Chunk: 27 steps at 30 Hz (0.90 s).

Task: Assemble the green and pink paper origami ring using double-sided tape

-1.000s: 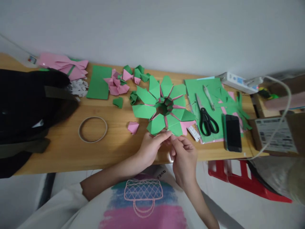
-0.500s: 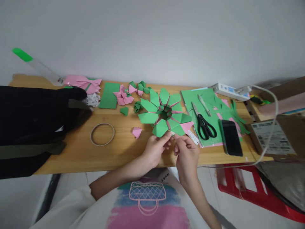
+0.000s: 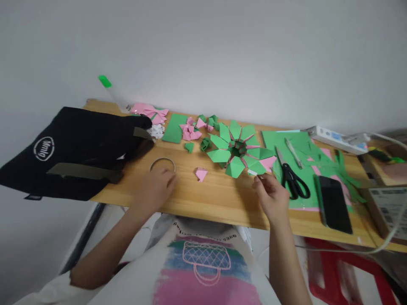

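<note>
A ring of folded green and pink paper petals [image 3: 234, 166] stands on the wooden table [image 3: 210, 199]. At its front right edge, my right hand [image 3: 274, 192] pinches a small white strip [image 3: 252, 172]. Over the near edge of a thin tape roll [image 3: 163, 159] is my left hand [image 3: 155, 186], blurred, so its fingers and anything in them cannot be made out. Between the hands lies a small pink folded piece [image 3: 201, 173]. Behind it are a green folded piece [image 3: 189, 147] and a cluster of pink pieces [image 3: 190, 131].
A black bag [image 3: 79, 144] covers the left end. On the right lie black-handled scissors [image 3: 294, 182], a cutter [image 3: 293, 152], green sheets [image 3: 305, 197], a phone [image 3: 333, 203] and a power strip [image 3: 337, 139]. A cardboard box [image 3: 381, 207] sits at the far right.
My left hand has left the front of the paper ring and moved left to the tape roll. My right hand stays near the ring with the strip. The view has turned left.
</note>
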Each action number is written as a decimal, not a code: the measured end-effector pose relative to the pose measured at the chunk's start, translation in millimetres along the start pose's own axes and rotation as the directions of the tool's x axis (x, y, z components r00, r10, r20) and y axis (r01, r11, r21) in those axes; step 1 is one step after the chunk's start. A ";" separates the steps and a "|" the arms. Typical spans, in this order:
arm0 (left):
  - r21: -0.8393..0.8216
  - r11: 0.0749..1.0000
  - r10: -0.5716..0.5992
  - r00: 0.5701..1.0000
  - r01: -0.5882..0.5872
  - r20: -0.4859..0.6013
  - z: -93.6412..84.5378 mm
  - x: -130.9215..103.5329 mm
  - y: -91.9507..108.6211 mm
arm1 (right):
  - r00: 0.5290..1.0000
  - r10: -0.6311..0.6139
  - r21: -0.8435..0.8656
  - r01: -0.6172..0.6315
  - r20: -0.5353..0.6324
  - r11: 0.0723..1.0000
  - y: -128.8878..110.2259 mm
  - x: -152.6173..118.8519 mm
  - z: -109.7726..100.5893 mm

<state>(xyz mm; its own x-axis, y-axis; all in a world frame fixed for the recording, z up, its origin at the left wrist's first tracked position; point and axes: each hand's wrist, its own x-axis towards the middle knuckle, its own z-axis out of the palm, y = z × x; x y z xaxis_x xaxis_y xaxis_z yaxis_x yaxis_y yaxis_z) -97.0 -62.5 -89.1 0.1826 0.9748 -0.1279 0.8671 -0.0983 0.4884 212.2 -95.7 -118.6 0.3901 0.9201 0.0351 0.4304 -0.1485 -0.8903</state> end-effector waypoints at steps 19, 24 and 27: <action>-0.855 0.503 0.509 0.843 -0.127 0.175 -23.0 -46.8 59.0 | 0.705 -0.694 -0.175 0.709 0.145 0.683 -82.9 -54.6 13.3; -0.758 0.603 0.570 0.799 -0.249 0.191 -21.6 -43.4 66.4 | 0.717 -0.685 -0.290 0.689 0.132 0.665 -79.7 -53.8 6.2; -0.745 0.613 0.576 0.794 -0.263 0.193 -22.9 -41.1 68.4 | 0.730 -0.674 -0.309 0.671 0.113 0.674 -78.0 -54.6 6.1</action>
<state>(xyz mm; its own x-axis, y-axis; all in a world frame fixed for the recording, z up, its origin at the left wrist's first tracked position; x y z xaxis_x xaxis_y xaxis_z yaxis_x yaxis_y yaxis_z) -55.9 -104.7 -30.7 0.7340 0.6790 0.0128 0.1381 -0.1676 0.9761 152.3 -132.1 -53.8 -0.0974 0.8129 0.5742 0.8035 0.4047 -0.4366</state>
